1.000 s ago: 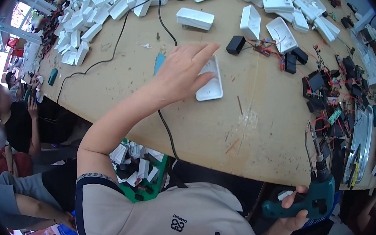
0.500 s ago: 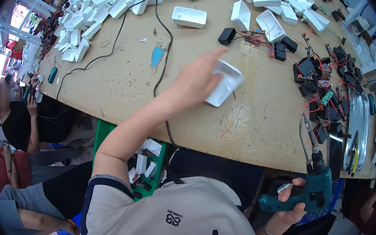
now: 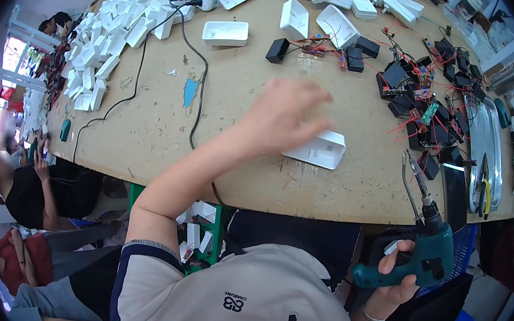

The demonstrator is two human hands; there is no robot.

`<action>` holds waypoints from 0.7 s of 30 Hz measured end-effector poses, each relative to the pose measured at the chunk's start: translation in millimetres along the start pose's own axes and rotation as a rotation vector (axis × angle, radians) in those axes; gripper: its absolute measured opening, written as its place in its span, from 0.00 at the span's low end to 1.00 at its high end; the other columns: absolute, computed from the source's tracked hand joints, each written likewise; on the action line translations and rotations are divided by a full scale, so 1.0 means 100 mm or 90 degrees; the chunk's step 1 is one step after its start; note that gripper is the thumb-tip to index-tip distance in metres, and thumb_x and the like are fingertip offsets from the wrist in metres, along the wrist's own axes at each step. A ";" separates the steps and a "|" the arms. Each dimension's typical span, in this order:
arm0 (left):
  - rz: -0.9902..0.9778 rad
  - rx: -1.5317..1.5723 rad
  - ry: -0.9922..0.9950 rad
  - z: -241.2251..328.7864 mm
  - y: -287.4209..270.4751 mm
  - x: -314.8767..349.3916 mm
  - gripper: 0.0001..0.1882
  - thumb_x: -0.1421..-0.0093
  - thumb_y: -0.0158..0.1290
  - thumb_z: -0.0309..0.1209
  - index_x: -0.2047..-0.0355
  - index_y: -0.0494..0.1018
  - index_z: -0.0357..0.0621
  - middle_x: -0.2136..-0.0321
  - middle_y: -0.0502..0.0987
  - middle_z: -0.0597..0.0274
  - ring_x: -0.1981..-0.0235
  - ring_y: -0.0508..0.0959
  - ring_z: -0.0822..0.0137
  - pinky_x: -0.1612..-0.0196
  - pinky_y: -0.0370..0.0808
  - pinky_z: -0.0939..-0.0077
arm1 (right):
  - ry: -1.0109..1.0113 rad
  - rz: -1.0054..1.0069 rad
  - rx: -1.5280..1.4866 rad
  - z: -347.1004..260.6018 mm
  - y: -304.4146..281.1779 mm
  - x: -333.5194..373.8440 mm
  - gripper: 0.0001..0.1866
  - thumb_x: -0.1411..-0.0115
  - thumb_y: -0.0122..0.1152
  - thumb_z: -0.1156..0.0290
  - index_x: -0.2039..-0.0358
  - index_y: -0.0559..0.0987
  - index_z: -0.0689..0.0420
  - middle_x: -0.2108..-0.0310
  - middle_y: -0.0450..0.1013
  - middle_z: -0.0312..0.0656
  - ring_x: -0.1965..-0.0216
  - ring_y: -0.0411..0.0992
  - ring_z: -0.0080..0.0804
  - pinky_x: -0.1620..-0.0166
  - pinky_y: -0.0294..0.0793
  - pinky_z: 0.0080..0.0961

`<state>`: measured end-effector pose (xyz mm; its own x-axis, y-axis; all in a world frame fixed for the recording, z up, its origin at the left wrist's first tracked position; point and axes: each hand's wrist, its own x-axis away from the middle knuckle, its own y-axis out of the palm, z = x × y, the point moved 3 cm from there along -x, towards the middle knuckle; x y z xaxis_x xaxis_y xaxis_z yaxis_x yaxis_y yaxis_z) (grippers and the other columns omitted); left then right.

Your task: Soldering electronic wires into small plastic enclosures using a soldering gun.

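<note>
Left hand: fingers spread, released, above worktop. Casing: white, rectangular, shallow, open-topped, glossy; towards the worktop's near edge, partly hidden by that hand. Right hand: fingers wrapped around green pistol-grip soldering gun, beyond near edge.

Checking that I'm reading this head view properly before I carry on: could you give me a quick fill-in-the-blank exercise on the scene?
1. The soldering gun is held in the ____.
2. The case nearest the left hand is ____ in colour.
3. The largest heap of similar cases lies on the ____ side of the table.
4. The wired boxes heaped toward the table's right are ____ in colour.

Missing words: right hand; white; left; black.
</note>
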<state>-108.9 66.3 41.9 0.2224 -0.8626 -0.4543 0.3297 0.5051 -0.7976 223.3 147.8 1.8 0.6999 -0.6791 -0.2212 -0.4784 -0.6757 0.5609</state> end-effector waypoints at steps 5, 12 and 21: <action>0.087 -0.279 -0.061 -0.60 0.00 -0.41 0.12 0.49 0.57 0.35 0.65 0.77 0.43 0.64 0.74 0.57 0.58 0.73 0.59 0.55 0.64 0.59 | 0.008 0.012 -0.006 -0.01 0.04 -0.02 0.34 0.41 0.60 0.61 0.43 0.58 0.68 0.49 0.63 0.60 0.69 0.73 0.32 0.72 0.76 0.20; 0.016 -0.332 -0.085 -1.02 -0.18 -0.47 0.10 0.48 0.56 0.29 0.65 0.78 0.40 0.66 0.76 0.59 0.62 0.75 0.65 0.54 0.67 0.63 | -0.015 0.032 0.006 -0.05 0.03 0.01 0.33 0.41 0.61 0.62 0.43 0.58 0.68 0.50 0.64 0.60 0.70 0.73 0.33 0.73 0.75 0.20; 0.027 0.374 -0.366 -1.02 -0.93 0.02 0.09 0.41 0.54 0.28 0.62 0.77 0.37 0.74 0.75 0.72 0.73 0.72 0.81 0.69 0.69 0.86 | 0.003 0.001 -0.024 0.01 0.04 -0.05 0.33 0.41 0.60 0.62 0.43 0.58 0.67 0.49 0.64 0.60 0.70 0.73 0.32 0.74 0.74 0.19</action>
<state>-233.0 15.0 74.6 0.6286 -0.7738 -0.0780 0.7010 0.6072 -0.3742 217.4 148.2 4.0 0.7013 -0.6791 -0.2171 -0.4596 -0.6634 0.5905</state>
